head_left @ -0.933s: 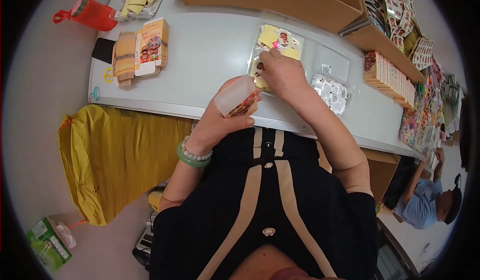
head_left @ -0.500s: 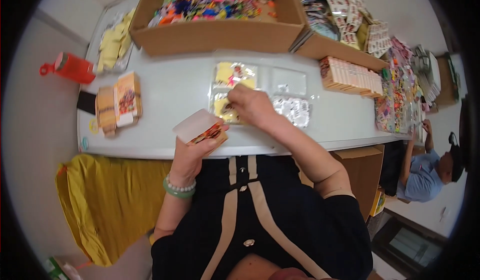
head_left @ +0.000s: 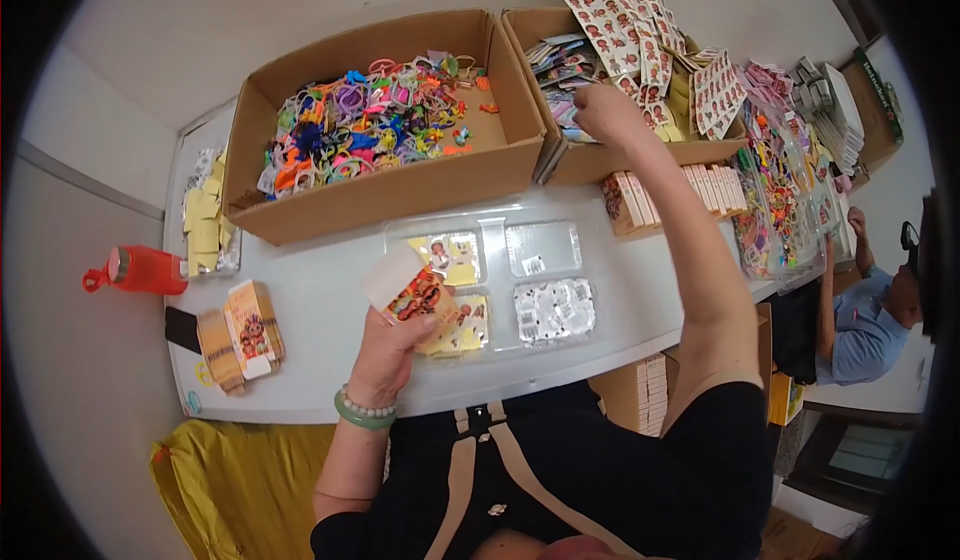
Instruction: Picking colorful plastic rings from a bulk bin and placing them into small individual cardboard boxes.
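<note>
My left hand (head_left: 388,355), with a beaded and a green bracelet at the wrist, grips a small printed box (head_left: 418,298) whose white flap stands up. My right hand (head_left: 608,115) is inside the right-hand carton (head_left: 610,165), fingers curled together over flat colourful packets (head_left: 562,108). Its fingertips are partly hidden, so whether they pinch a packet is unclear. Beside that hand, sticker sheets (head_left: 602,30) with printed figures stick up. A clear divided tray (head_left: 497,290) lies in front of me, with yellow printed pieces (head_left: 452,260) at left and silver-white packets (head_left: 555,310) at lower right.
A big carton (head_left: 390,195) of colourful bands stands at the back. Small boxes (head_left: 715,190) are lined up at right, near a clear bin (head_left: 775,190). Flattened boxes (head_left: 245,330), a red bottle (head_left: 145,270) and yellow pieces (head_left: 205,225) lie left. Another person (head_left: 865,320) works far right.
My right hand has moved from the tray's left compartments up into the right-hand carton. My left hand still holds the small box, now tilted more upright. The view has shifted toward the cartons.
</note>
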Motion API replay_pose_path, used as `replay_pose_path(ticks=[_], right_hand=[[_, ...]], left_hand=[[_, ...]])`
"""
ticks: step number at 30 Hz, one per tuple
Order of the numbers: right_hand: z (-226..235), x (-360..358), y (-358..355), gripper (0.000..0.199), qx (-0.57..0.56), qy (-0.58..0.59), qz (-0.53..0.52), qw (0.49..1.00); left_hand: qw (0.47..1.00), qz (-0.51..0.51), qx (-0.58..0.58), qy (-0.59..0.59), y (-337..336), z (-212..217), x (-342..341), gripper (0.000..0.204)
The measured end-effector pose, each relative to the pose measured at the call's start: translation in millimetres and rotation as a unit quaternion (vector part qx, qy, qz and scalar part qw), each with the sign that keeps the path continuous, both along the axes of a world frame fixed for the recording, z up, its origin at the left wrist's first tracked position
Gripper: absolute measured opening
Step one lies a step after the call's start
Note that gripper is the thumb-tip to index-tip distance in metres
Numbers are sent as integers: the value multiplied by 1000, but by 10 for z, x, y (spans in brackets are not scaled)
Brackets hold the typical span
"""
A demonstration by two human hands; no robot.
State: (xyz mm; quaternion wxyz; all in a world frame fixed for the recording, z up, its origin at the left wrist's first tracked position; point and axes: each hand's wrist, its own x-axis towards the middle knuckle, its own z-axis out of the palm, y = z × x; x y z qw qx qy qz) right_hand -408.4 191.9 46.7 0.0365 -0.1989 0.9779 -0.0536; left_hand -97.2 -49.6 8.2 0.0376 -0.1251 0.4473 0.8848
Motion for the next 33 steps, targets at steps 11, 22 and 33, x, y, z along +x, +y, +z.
replay_pose_path(ticks=[11,22,33], right_hand=[[-456,-469,-287,27,190,-175,57,964],[-172,-443,385,55,-381,-216,-95,894],[622,874,-65,14,-530,-166,41,831]], left_hand=[[995,-84,-3,-58,37,-43,-411,61],[996,-68,-1,-55,69,19,-323,58],[991,-95,-84,-50,101,56,-234,49]])
